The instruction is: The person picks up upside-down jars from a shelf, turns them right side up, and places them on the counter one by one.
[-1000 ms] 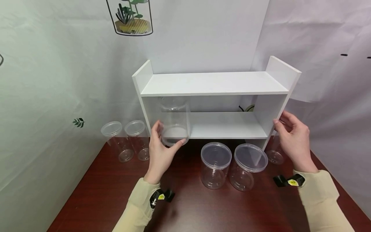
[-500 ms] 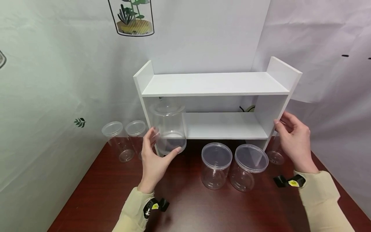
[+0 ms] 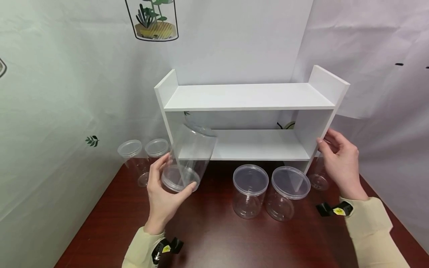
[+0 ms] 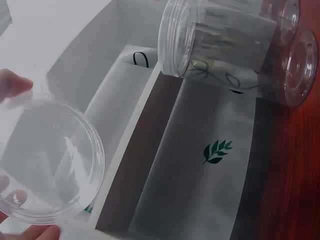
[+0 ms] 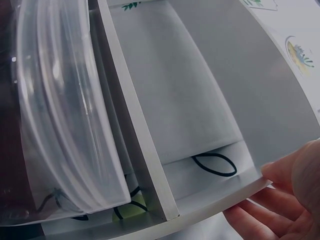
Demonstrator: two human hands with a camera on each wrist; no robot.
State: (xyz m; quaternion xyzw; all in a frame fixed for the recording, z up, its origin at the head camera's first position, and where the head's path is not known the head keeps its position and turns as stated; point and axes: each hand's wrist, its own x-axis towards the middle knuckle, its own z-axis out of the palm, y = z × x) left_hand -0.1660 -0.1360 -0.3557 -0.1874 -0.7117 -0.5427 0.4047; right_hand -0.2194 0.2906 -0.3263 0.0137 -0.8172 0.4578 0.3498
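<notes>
A large clear plastic jar (image 3: 196,152) is held by my left hand (image 3: 165,201) in front of the left part of the white shelf (image 3: 249,97). Tilted, its top leans right, and the fingers and thumb curl round its lower end. In the left wrist view, one round end of the jar (image 4: 50,160) shows between the fingertips. My right hand (image 3: 340,162) grips the edge of the shelf's right side panel (image 3: 328,123). In the right wrist view, thumb and fingers (image 5: 255,220) pinch that panel from both sides.
Two wide lidded jars (image 3: 249,191) (image 3: 285,193) stand on the dark red table (image 3: 214,242) before the shelf. Left of it are two slim lidded jars (image 3: 130,149) (image 3: 156,148); another clear jar (image 3: 318,180) stands by the right panel. Fabric walls (image 3: 234,41) surround the table.
The left hand has drawn the jar out from the shelf's lower level, down, left and towards me, and tilted it. The right hand has stayed on the side panel.
</notes>
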